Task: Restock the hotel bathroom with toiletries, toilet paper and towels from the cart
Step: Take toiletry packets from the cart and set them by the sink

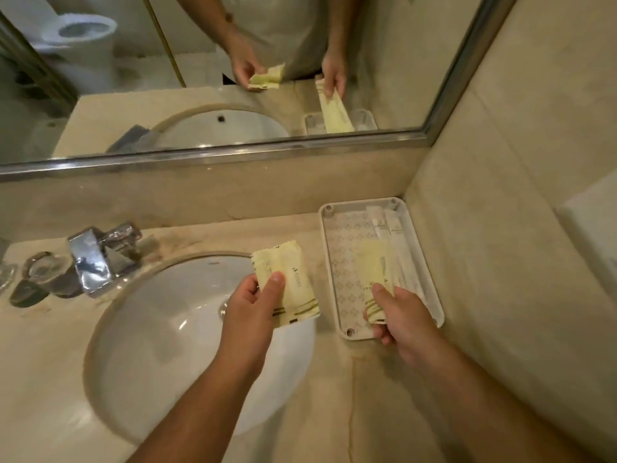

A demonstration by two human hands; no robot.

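Left hand [253,305]: we pinch yellow packets [290,279] over the basin [160,329]; slackening could drop them in.
Right hand [397,315]: we grip long sachet [375,272] over tray [324,248].

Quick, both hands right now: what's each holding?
Left hand: grips yellow packets above the sink.
Right hand: pinches a long yellow packet over the white tray.

The one head-worn camera looks forward and down from close above the counter [50,362], with the sink [167,345] at 7 o'clock, the tray [360,202] at 4 o'clock and the mirror [200,78] at 12 o'clock.
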